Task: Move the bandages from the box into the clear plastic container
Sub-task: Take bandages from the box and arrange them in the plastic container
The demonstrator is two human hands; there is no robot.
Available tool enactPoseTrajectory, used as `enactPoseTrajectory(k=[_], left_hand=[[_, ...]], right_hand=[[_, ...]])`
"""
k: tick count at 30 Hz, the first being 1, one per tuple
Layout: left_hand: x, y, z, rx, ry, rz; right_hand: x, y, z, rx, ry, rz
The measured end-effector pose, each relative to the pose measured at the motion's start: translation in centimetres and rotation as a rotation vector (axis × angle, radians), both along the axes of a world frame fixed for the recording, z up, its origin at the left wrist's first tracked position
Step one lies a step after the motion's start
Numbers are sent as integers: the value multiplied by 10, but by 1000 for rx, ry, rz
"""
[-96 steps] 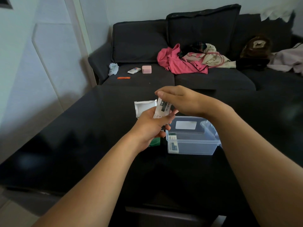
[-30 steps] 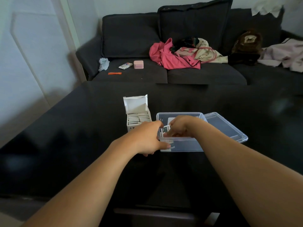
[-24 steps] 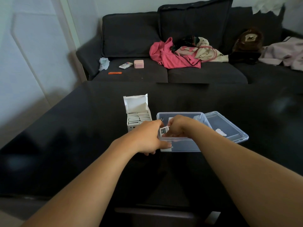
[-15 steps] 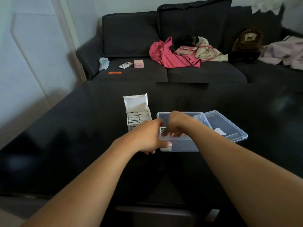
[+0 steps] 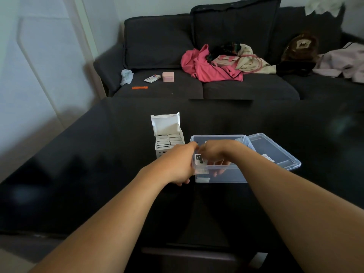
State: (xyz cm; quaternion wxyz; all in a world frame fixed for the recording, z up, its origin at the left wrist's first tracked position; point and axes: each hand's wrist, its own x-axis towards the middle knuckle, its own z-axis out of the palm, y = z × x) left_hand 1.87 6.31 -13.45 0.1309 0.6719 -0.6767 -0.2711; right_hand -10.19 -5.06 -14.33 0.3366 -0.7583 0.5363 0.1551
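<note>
Showing white bandages [image 5: 169, 140] stacked upright in opened box [image 5: 167, 133].

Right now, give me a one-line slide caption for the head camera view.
Both hands meet at the clear plastic container, right hand reaching inside among bandages, open box alongside.

My count of what is on view, kind by kind.

I count two hands, the left hand [image 5: 180, 166] and the right hand [image 5: 213, 152], at frame centre; one white box [image 5: 167, 134] of bandages [image 5: 169, 140], the stack too fine to number; one clear plastic container [image 5: 220, 178] with one lid [image 5: 275, 152] to its right; at least two bandages in the container; one sofa [image 5: 236, 89] across the top of the frame.
</note>
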Motion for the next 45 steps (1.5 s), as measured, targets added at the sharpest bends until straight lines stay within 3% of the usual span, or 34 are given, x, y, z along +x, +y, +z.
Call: enactPoseTrajectory(k=[8, 11, 15, 17, 21, 23, 25, 33, 40, 45], left_hand=[[0, 4, 5, -9, 76, 3], [12, 15, 24, -29, 163, 48], [52, 20, 43, -553, 239, 326], [69, 17, 41, -698, 227, 512], [78, 10, 26, -511, 178, 530], [77, 8, 24, -485, 156, 466], [77, 5, 22, -482, 123, 399], [76, 3, 14, -476, 60, 292], [69, 4, 15, -407, -70, 304], [72, 3, 13, -402, -14, 325]], right_hand=[[-2, 8, 16, 10, -43, -62], [-9, 15, 43, -109, -125, -65], [-3, 27, 79, -513, -568, 16], [10, 41, 85, -608, -728, 114], [42, 54, 59, -795, -488, 328], [46, 50, 47, -856, -305, 336], [45, 46, 42, -892, -240, 330], [42, 45, 39, -903, -220, 378], [49, 39, 38, -744, -334, 380], [52, 33, 35, -644, -390, 356]])
